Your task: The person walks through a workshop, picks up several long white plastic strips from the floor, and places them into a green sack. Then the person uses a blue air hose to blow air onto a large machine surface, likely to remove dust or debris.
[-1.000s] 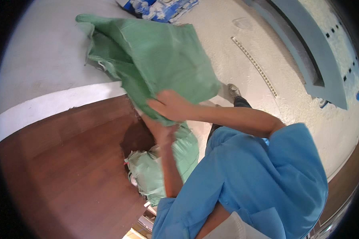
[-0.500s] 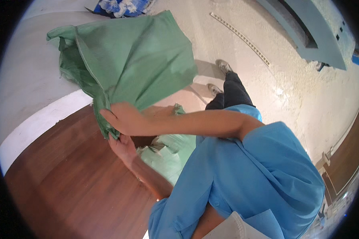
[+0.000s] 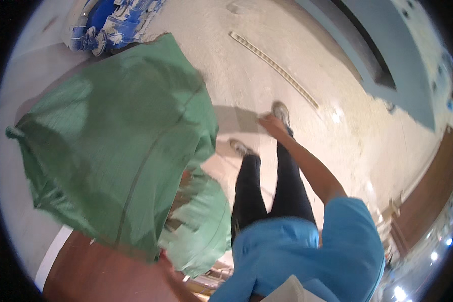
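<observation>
A large green woven sack (image 3: 110, 136) hangs spread out on the left, its lower corner at my left hand (image 3: 167, 264). That hand is blurred and partly hidden behind the cloth, and it looks closed on the sack's edge. My right hand (image 3: 274, 126) is held out over the floor, in front of my shoes. Nothing shows in it, and its slightly bent fingers look loosely apart.
A second, paler green sack (image 3: 201, 226) stands beside my legs, behind the large one. Reddish-brown board (image 3: 90, 267) lies at lower left. A blue, white-smeared object (image 3: 118, 25) sits at the upper left. A perforated strip (image 3: 274, 68) lies on the floor, near a grey-blue panel (image 3: 407, 85).
My right hand has let go of the sack and swung away to the right. The sack has opened out and come nearer, while my left hand has dropped lower with its edge.
</observation>
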Demonstrator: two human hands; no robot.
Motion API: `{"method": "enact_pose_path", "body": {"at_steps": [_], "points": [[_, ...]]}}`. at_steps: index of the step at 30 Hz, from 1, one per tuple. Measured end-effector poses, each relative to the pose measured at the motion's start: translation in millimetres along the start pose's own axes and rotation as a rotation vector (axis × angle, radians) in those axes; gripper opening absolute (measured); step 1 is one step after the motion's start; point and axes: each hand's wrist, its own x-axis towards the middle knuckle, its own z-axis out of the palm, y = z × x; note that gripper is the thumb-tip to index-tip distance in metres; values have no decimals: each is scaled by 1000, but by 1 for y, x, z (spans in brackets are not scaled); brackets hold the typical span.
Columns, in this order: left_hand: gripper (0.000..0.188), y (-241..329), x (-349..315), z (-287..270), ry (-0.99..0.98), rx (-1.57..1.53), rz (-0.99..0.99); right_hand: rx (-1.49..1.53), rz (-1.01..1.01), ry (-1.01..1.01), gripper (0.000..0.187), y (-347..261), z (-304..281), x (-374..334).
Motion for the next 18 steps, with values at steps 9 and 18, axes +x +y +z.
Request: {"method": "enact_pose_path", "body": {"at_steps": [9,18], "points": [[23,-57,6,43,320,344,10,-903,128,255,108,316,-65,357],[18,-85,25,93,248,371,27,-517,26,251,57,276,-28,304]]}}
